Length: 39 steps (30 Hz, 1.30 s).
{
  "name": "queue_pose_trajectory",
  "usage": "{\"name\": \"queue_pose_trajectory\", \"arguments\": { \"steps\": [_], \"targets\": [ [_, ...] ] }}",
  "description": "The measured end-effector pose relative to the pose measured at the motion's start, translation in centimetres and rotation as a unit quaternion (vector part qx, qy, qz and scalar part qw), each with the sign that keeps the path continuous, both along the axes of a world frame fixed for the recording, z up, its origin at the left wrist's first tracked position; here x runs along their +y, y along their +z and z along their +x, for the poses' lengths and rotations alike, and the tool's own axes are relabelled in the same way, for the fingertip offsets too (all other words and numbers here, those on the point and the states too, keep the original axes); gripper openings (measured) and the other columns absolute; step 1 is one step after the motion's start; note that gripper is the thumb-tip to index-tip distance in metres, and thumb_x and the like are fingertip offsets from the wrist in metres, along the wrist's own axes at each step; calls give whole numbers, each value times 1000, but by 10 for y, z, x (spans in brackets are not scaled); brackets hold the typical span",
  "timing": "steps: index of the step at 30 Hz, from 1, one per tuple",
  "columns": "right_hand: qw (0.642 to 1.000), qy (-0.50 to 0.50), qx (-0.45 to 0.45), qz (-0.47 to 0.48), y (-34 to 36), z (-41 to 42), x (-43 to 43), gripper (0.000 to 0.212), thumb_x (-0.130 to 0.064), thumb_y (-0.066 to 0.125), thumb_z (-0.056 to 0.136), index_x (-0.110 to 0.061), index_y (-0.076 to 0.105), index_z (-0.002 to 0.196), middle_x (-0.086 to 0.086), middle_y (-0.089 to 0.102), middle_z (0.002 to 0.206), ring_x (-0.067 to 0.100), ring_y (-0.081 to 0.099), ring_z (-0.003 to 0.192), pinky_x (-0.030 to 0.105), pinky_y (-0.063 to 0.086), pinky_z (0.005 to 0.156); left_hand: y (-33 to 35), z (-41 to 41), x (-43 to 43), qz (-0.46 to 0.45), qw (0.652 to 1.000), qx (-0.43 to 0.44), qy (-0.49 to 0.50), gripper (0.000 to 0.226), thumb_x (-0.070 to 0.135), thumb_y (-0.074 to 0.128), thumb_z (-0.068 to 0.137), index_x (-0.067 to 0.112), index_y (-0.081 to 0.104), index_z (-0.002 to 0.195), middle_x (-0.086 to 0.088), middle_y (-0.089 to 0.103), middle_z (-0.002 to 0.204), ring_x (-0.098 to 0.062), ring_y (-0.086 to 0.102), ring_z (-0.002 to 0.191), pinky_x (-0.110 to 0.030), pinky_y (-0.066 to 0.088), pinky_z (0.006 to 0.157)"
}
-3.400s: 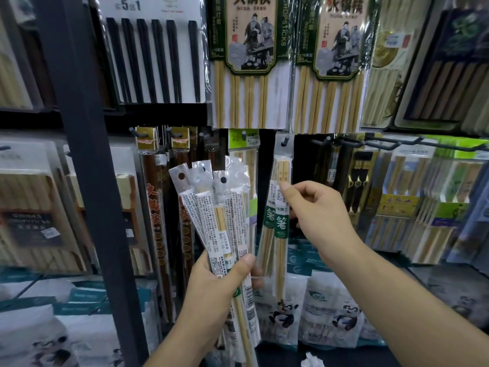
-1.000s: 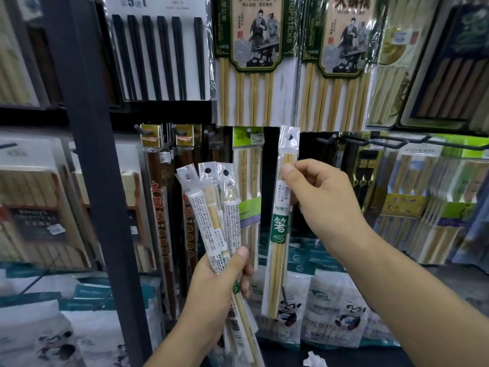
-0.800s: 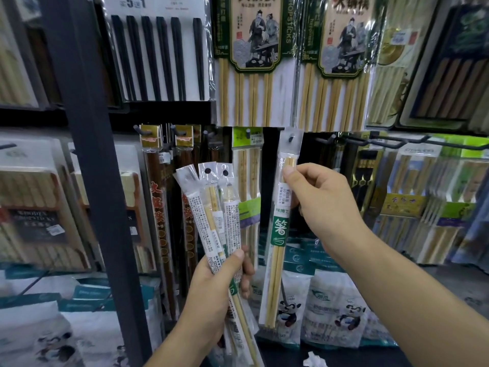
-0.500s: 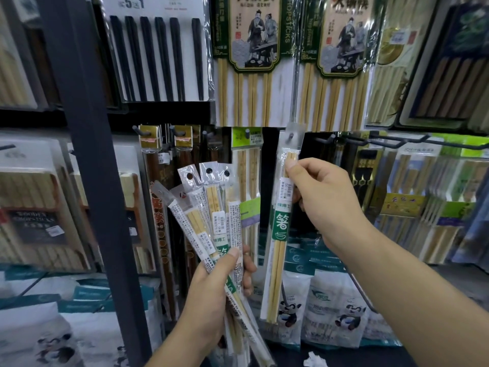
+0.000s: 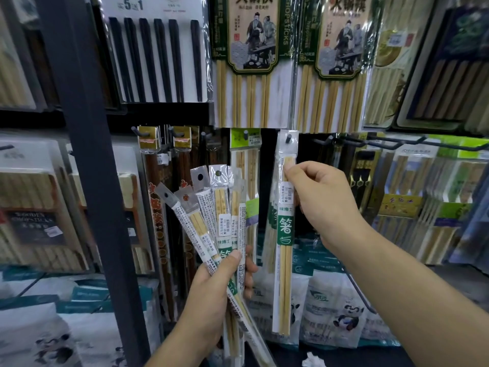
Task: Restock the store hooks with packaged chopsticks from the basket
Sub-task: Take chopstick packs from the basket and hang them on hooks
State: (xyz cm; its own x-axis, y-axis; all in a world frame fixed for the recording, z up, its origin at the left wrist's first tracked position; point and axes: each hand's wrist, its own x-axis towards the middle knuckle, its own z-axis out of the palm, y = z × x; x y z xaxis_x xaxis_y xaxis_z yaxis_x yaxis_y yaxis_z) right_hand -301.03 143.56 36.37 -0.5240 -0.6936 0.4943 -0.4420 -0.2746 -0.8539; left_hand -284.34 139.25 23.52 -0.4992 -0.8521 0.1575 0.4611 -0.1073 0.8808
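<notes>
Where a dark upright post (image 5: 87,181) divides the display, packaged goods hang in rows on both sides of it. Along the top row hang a black chopstick set (image 5: 156,49) and two wide bamboo sets (image 5: 248,75) with green printed cards. Panda-printed bags (image 5: 341,311) sit at the lower right.

The right hand (image 5: 325,205) reaches up to the middle row. Its thumb and forefinger pinch a single pack (image 5: 284,247) of bamboo chopsticks just below the header. The left hand (image 5: 211,290) is held lower, with its fingers (image 5: 250,274) and thumb clenched around a fan of packs (image 5: 211,221), several in number, spread upward and to the left.

The single pack hangs upright, to the right of the fan and apart from it. A hook tip (image 5: 289,137) shows through the hang hole in its header.
</notes>
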Motion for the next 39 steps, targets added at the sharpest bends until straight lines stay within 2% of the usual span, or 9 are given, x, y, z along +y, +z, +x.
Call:
{"name": "queue_pose_trajectory", "arguments": {
  "steps": [6, 11, 13, 16, 22, 25, 29, 33, 39],
  "targets": [
    [999, -31, 32, 13, -5, -3, 0, 40, -44, 65, 96, -10, 68, 75, 12, 57, 63, 21, 54, 61, 45, 55, 70, -3, -1, -3, -16, 999, -25, 13, 19, 38, 74, 77, 22, 80, 86, -9, 68, 79, -20, 65, 68, -30, 54, 59],
    [992, -101, 76, 16, -17, -9, 5, 36, -48, 71, 90, -17, 60, 75, -6, 57, 61, 5, 51, 56, 21, 47, 56, -4, 0, -5, -26, 998, -55, 25, 34, 48, 85, 67, 33, 78, 97, -2, 74, 88, -17, 71, 81, -40, 60, 76],
    [990, -105, 93, 3, -23, -4, 9, 34, -46, 71, 90, -20, 57, 74, -14, 54, 60, 1, 48, 55, 13, 43, 52, -2, 0, -3, -28, 998, -50, 26, 34, 47, 89, 66, 39, 78, 97, 1, 78, 93, -17, 74, 83, -32, 61, 72],
    [993, -48, 103, -5, -33, 11, 14, 27, -46, 71, 90, -25, 63, 75, -14, 60, 66, -1, 52, 58, 12, 44, 54, 2, -1, 0, -52, 997, -54, 32, 34, 40, 89, 70, 48, 76, 100, 8, 79, 107, -10, 75, 96, -22, 61, 70],
    [989, 43, 113, 88, -46, 29, 15, 16, -43, 75, 87, -28, 73, 83, -11, 68, 75, 3, 62, 69, 19, 51, 62, 2, -1, 1, -88, 994, -57, -4, 62, 62, 90, 63, 42, 71, 118, -4, 77, 115, -28, 74, 102, -53, 62, 84],
    [987, 70, 109, 97, -45, 29, 14, 17, -34, 73, 91, -23, 71, 78, -10, 63, 68, -1, 55, 62, 16, 46, 59, 0, 0, -1, -113, 992, -58, -18, 57, 57, 87, 71, 44, 68, 123, 2, 75, 122, -19, 72, 111, -42, 60, 88],
    [997, 47, 60, 25, -29, 23, 15, 23, -29, 68, 95, -16, 68, 75, 1, 59, 65, 5, 52, 60, 22, 46, 56, -3, 0, -7, -80, 993, -76, 43, 34, 57, 88, 69, 37, 78, 95, 7, 79, 96, -9, 74, 91, -17, 57, 70],
    [998, 15, 42, -38, -6, 12, 14, 26, -33, 65, 98, -16, 69, 79, 18, 57, 72, 13, 50, 61, 23, 45, 57, -6, 1, -10, -83, 995, -59, 14, 14, 38, 76, 79, 26, 76, 86, -5, 68, 71, -20, 65, 63, -28, 56, 60],
    [999, 3, 2, -39, 2, 6, 7, 31, -37, 65, 98, -15, 70, 76, 15, 56, 64, 16, 51, 59, 33, 45, 59, -8, 0, -10, -79, 995, -66, -5, 61, 76, 81, 61, 30, 75, 101, -5, 59, 70, -16, 52, 55, -32, 50, 54]
  ]
}}
